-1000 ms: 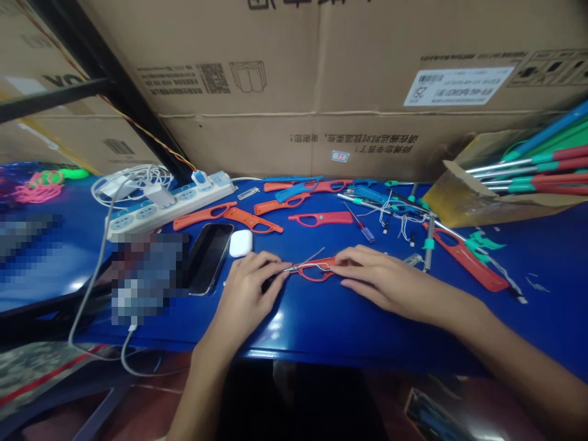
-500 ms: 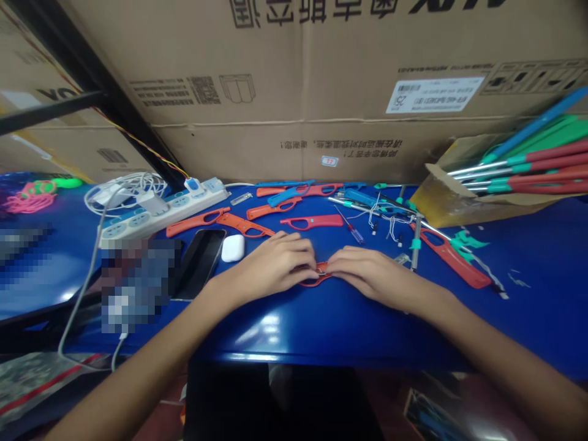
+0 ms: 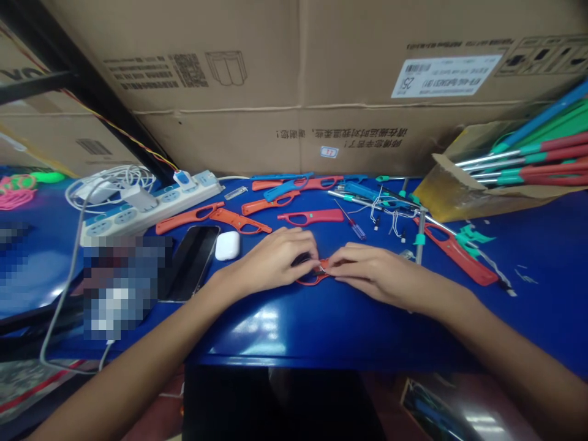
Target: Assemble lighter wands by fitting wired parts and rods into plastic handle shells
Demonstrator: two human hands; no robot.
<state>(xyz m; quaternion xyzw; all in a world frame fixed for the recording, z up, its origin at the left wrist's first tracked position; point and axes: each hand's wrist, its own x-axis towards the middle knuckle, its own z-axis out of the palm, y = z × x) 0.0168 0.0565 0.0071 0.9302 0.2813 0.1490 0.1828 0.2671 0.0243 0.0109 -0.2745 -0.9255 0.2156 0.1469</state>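
Observation:
Low over the blue table, both hands meet at a red-orange lighter handle shell [image 3: 314, 282] with a finger loop. My left hand [image 3: 278, 260] is closed, its thumb and fingertips pinched at the shell's left part. From the right, my right hand [image 3: 372, 269] pinches the other end between thumb and fingers. A thin, light-coloured piece shows between the fingertips, too small to name. Much of the shell is covered by the fingers. Just beyond the hands lie a red handle shell [image 3: 312, 217] and a screwdriver [image 3: 356, 229] with a purple clear handle.
Orange shells [image 3: 241, 220], a white earphone case [image 3: 228, 245] and a phone [image 3: 193, 260] lie left. Behind them is a power strip [image 3: 156, 208]. Right are wires [image 3: 390, 214], a red lighter [image 3: 463, 260] and a bag [image 3: 441, 190] of lighters. A large carton [image 3: 257, 135] stands behind.
The view has tilted down and shifted slightly. Both hands stay at the shell with small finger movements, and more of the thin piece shows between the fingertips.

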